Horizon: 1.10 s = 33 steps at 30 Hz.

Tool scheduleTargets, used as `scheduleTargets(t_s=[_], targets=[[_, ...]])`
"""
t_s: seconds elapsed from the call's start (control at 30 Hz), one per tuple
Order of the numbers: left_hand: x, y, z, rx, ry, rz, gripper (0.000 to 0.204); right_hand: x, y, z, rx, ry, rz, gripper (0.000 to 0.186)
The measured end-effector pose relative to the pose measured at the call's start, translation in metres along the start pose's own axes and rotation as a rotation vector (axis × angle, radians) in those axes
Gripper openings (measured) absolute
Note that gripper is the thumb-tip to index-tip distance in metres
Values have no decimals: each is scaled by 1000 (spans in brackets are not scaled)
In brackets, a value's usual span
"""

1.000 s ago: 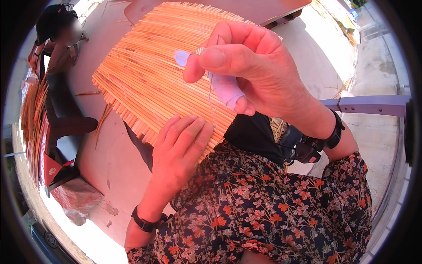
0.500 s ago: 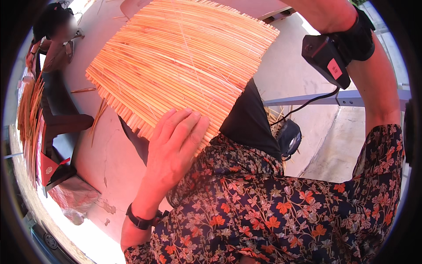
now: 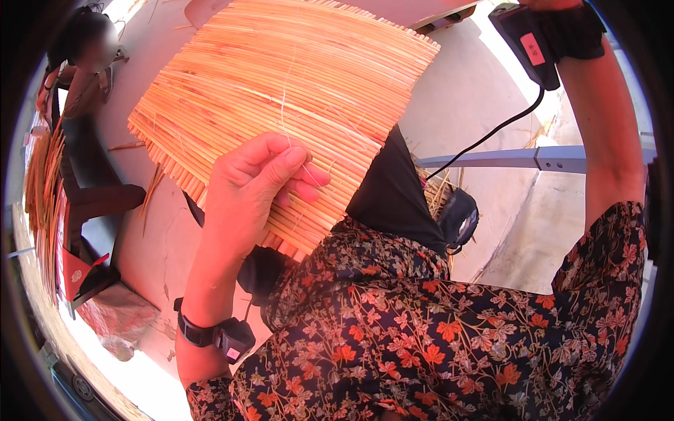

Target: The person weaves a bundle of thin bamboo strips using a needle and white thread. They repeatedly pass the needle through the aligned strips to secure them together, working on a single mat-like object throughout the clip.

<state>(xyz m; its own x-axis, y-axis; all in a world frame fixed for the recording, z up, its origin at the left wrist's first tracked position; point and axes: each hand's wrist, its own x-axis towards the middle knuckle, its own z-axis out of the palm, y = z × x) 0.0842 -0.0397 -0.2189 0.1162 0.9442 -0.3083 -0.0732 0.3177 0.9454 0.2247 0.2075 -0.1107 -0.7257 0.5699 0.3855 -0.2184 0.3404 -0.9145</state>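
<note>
Straw-coloured reeds are making up the woven mat (image 3: 281, 105), which is filling the 11 to 1 o'clock part of the view and resting tilted over the person's lap. The left hand (image 3: 256, 189) is curling over the mat's lower edge at centre, its fingers (image 3: 281, 165) closed and pinching a thin thread against the reeds. The right hand is running out of view at 1 o'clock; only the forearm (image 3: 604, 140) and a black wrist device (image 3: 533, 38) with a small pink label are showing, so its fingers cannot be told. A black cable (image 3: 491, 133) is hanging from that device toward a dark cloth (image 3: 393, 196), which the mat is partly hiding. Pale concrete floor (image 3: 463, 105) is lying open at 2 o'clock. Loose reeds (image 3: 42, 189) are lying at 9 o'clock, half cut off by the rim.
</note>
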Motion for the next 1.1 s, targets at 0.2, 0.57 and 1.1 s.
scheduleTargets(t_s=[0.2, 0.57, 1.1], targets=[[5, -3, 1, -19, -10, -36, 23, -161, 37, 64, -356, -163, 45, 16], [11, -1, -2, -55, 60, -53, 21, -227, 34, 85, -480, -277, -97, 20], [-1, -29, -5, 241, 282, 110, 26, -248, 47, 94, -668, -424, -161, 12]])
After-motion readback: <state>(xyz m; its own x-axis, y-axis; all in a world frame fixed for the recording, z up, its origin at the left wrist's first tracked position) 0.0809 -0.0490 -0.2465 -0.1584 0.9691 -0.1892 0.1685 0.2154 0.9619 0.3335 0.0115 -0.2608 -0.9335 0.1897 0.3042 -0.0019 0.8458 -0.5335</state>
